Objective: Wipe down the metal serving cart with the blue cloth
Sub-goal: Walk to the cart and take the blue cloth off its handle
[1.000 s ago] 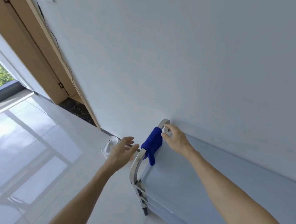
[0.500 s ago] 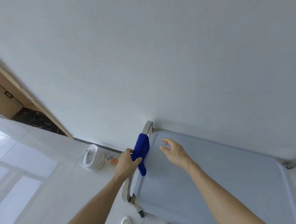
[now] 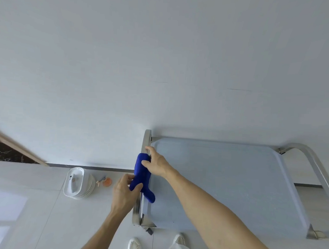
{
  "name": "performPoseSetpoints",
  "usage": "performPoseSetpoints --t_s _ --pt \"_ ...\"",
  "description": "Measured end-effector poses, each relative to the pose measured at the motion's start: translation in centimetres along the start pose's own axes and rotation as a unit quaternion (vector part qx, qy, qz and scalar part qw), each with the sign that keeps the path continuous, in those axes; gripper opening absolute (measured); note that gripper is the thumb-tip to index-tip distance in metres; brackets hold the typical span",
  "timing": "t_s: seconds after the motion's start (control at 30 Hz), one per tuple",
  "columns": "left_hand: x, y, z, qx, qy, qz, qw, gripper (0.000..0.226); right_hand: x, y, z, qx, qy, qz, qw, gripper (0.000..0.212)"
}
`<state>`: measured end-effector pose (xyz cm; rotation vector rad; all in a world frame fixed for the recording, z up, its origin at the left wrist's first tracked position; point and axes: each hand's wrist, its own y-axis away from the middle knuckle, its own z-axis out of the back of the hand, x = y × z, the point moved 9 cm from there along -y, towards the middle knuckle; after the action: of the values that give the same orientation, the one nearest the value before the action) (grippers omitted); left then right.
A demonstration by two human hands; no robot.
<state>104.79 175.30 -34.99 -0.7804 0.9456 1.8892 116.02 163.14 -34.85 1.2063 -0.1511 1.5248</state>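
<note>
Blue cloth (image 3: 142, 178) is draped over the left-hand handle rail (image 3: 140, 203) of the metal serving cart (image 3: 225, 185), one end trailing onto the tray surface. The left hand (image 3: 123, 194) grips its lower part, thumb and fingers curled round the fabric, while the right hand (image 3: 155, 163) pinches the upper part against the rail, forefinger stretched up along the metal.

The likely trouble, I judge, is the loose tail: bunched as it is, the cloth could slide round the smooth rail instead of rubbing it, or slip free if either hand eases. A hard pull might also roll the cart (it appears to stand on castors, though only one is glimpsed) toward the wall (image 3: 164, 57).

On the floor just left sit stacked white dishes (image 3: 78, 183) and a small orange thing (image 3: 107, 182), near enough to be knocked.
</note>
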Motion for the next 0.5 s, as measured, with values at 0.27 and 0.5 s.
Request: performPoseSetpoints --t_s 0.27,0.5 --pt "-0.7 1.4 2.1 0.011 0.024 -0.049 0.998 0.025 -0.3 2.8 1.6 -0.025 0.013 0.039 0.999 0.016" --pt "-6.1 4.2 2.4 0.028 0.005 -0.234 0.972 0.025 -3.0 11.9 5.3 -0.109 -0.120 0.117 0.980 0.008"
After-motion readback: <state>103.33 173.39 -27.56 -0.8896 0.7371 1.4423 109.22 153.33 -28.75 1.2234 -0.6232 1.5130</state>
